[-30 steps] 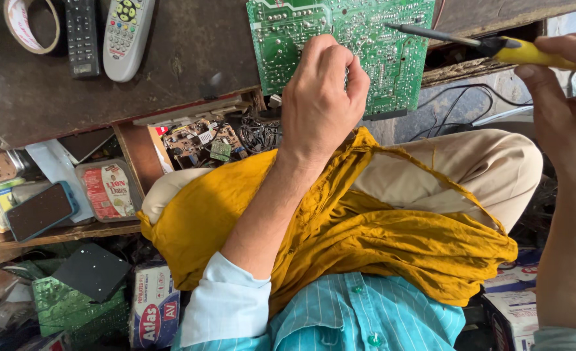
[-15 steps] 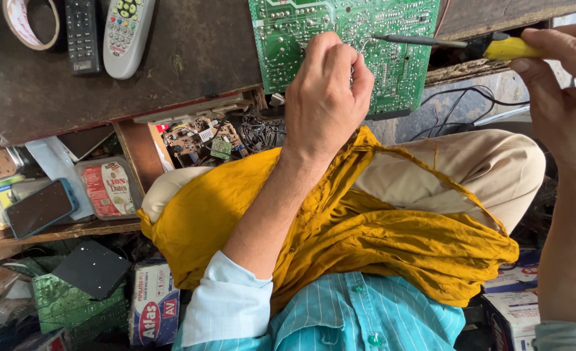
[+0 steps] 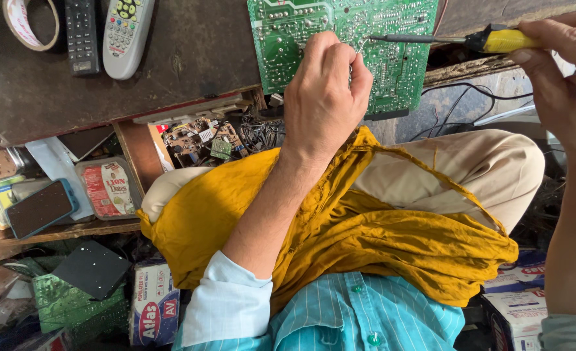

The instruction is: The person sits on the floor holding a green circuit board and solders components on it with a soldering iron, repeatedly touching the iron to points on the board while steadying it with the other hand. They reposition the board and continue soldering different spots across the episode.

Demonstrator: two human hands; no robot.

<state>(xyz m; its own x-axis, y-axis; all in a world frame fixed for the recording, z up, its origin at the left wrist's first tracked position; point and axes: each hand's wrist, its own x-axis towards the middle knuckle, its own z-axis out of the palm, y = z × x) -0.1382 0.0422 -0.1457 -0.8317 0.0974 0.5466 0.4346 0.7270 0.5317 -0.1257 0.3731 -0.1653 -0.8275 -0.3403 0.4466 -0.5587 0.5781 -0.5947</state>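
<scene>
Pinching thin solder wire [image 3: 361,45], left hand [image 3: 324,97] over green circuit board [image 3: 398,71]; right hand [image 3: 564,84] fingers gripping yellow-handled soldering iron [image 3: 457,41].

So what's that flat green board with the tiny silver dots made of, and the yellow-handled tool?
The flat green board looks like stiff, glossy lacquered board; the silver dots seem to be metal solder. The yellow-handled tool in the right hand has a smooth, likely plastic handle and a thin grey shaft, apparently metal.
</scene>
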